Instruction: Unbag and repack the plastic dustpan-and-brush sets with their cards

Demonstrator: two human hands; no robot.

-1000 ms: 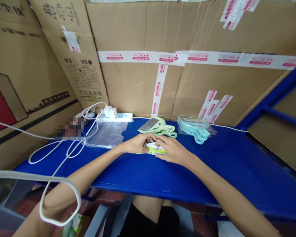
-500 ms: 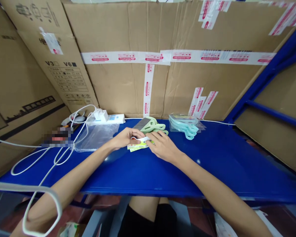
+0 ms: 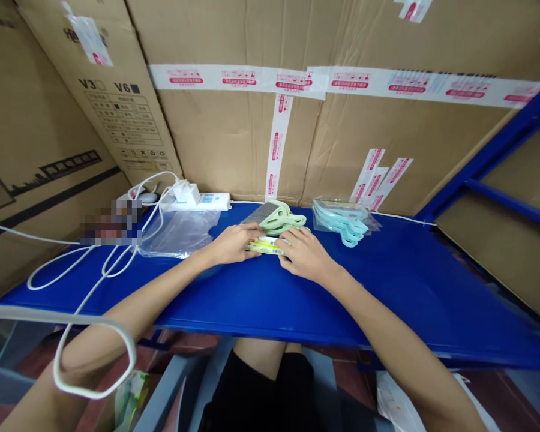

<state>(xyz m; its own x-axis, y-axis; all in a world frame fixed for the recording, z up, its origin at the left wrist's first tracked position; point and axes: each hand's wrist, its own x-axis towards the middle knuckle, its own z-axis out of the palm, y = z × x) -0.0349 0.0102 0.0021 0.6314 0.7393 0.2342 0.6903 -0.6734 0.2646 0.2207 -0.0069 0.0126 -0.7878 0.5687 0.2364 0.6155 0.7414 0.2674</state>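
Note:
A small yellow-green and white printed card or packet [image 3: 265,245] lies between my two hands at the middle of the blue table [image 3: 252,300]. Its left end is gripped by my left hand [image 3: 235,243], and its right end is in the fingers of my right hand [image 3: 303,253]. Just behind my hands rest light green combs or brushes with grey bristles and looped handles [image 3: 279,217]. To their right lies a clear bag with several pale blue handled pieces [image 3: 344,223].
Flat clear plastic bags [image 3: 180,233] lie left of my hands, before a white power strip [image 3: 213,201]. White cables [image 3: 78,282] loop over the left side, one hanging past the front edge. Cardboard [image 3: 225,138] walls the back; a blue frame bar [image 3: 513,204] stands right.
The view has tilted down somewhat. The printed card, earlier tilted and fanned out in my fingers, now lies flatter and more level, with my hands slightly further apart at its ends.

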